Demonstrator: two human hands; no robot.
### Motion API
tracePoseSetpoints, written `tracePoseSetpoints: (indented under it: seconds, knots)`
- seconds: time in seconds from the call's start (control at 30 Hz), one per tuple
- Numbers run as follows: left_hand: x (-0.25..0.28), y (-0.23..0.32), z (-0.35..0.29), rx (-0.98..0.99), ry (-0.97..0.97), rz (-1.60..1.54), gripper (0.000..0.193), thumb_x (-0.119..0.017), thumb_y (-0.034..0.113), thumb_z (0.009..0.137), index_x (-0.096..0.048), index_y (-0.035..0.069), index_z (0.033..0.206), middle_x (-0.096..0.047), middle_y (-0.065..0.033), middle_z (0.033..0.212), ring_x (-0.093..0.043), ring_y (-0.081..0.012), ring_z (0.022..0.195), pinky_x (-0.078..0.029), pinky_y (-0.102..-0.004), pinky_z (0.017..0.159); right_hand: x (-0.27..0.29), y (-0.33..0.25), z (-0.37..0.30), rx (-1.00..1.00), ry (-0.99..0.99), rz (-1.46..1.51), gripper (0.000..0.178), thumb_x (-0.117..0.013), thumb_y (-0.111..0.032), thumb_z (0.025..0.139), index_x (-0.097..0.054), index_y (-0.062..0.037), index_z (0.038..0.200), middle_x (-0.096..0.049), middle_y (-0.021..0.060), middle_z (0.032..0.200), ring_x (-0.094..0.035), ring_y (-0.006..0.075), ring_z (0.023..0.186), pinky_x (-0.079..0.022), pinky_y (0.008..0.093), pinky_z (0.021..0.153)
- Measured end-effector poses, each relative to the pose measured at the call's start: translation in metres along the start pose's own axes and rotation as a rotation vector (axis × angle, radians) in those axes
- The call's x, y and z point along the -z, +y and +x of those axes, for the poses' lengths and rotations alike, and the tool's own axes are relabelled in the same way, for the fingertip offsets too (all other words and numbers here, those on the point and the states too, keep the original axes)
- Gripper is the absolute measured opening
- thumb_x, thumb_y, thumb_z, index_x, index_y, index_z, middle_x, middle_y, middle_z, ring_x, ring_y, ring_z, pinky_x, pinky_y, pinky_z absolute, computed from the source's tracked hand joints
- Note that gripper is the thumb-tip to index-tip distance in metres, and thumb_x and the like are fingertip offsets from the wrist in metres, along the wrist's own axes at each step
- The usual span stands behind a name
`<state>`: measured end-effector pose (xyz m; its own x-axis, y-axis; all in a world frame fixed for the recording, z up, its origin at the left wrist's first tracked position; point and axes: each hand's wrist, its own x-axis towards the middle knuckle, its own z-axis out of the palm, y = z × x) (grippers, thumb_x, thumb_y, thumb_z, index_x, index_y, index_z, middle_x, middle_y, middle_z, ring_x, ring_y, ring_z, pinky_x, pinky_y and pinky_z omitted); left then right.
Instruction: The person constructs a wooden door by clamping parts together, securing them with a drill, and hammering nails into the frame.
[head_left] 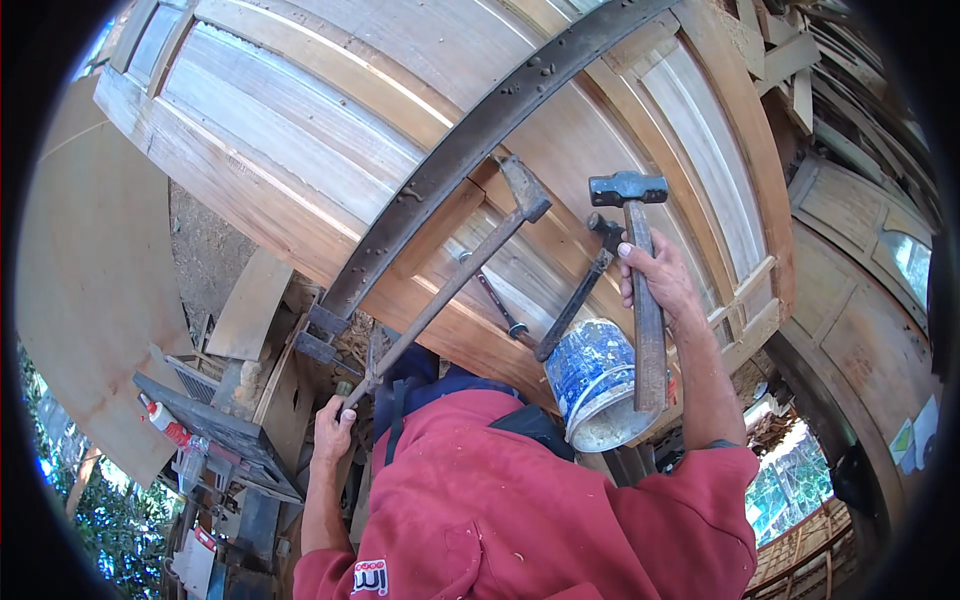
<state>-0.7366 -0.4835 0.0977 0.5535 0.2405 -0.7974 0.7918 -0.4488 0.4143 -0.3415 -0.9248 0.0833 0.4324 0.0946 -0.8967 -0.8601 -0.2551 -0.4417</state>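
Observation:
My right hand is closed round the wooden handle of a sledgehammer, whose dark blue-grey head points away from me over a panelled wooden door. My left hand is closed at the near end of a bar clamp, and its far jaw reaches onto the door. Between the two tools lie a smaller black hammer and a screwdriver. Just below the sledgehammer's handle is a paint-smeared blue and white bucket, partly hidden by that handle.
A long dark metal bar crosses the door diagonally. Scrap boards are piled at the far right, beside another panelled door. On the left, a cluttered bench holds a white and red bottle, near a large plywood sheet.

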Motion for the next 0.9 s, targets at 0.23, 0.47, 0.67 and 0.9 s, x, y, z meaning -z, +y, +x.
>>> tracePoseSetpoints:
  seconds: [0.23, 0.47, 0.67, 0.9]
  knots:
    - [0.001, 0.016, 0.008, -0.015, -0.010, 0.021, 0.078, -0.049, 0.075, 0.091, -0.062, -0.002, 0.096, -0.060, -0.0172, 0.075, -0.060, -0.0318, 0.070, -0.046, -0.0421, 0.068, 0.010, 0.005, 0.011, -0.066, 0.020, 0.056, 0.022, -0.063, -0.018, 0.097, -0.052, -0.0020, 0.107, -0.058, 0.0049, 0.074, -0.061, 0.0147, 0.053, -0.054, 0.0289, 0.045]
    - [-0.004, 0.012, 0.010, -0.049, 0.012, 0.012, 0.078, -0.048, 0.073, 0.092, -0.062, -0.003, 0.099, -0.060, -0.0194, 0.078, -0.060, -0.0353, 0.073, -0.046, -0.0421, 0.070, 0.022, -0.003, 0.015, -0.060, 0.023, -0.264, 0.025, -0.062, -0.022, 0.097, -0.052, -0.0011, 0.107, -0.060, 0.0059, 0.071, -0.063, 0.0155, 0.054, -0.053, 0.0300, 0.048]
    - [-0.003, 0.015, 0.012, -0.046, 0.000, 0.013, 0.081, -0.046, 0.075, 0.092, -0.061, -0.004, 0.098, -0.060, -0.0202, 0.078, -0.061, -0.0359, 0.073, -0.046, -0.0423, 0.070, 0.041, 0.018, 0.036, 0.069, 0.197, -0.869, 0.038, -0.067, -0.029, 0.093, -0.054, 0.0032, 0.107, -0.063, 0.0095, 0.068, -0.064, 0.0183, 0.053, -0.050, 0.0333, 0.051]
    - [-0.006, 0.036, 0.018, -0.100, -0.001, -0.005, 0.083, -0.044, 0.077, 0.091, -0.061, -0.005, 0.098, -0.059, -0.0184, 0.076, -0.060, -0.0353, 0.071, -0.046, -0.0422, 0.068, 0.045, 0.017, 0.043, 0.041, 0.130, -0.793, 0.043, -0.065, -0.036, 0.095, -0.054, 0.0036, 0.106, -0.064, 0.0131, 0.070, -0.066, 0.0205, 0.055, -0.052, 0.0373, 0.055]
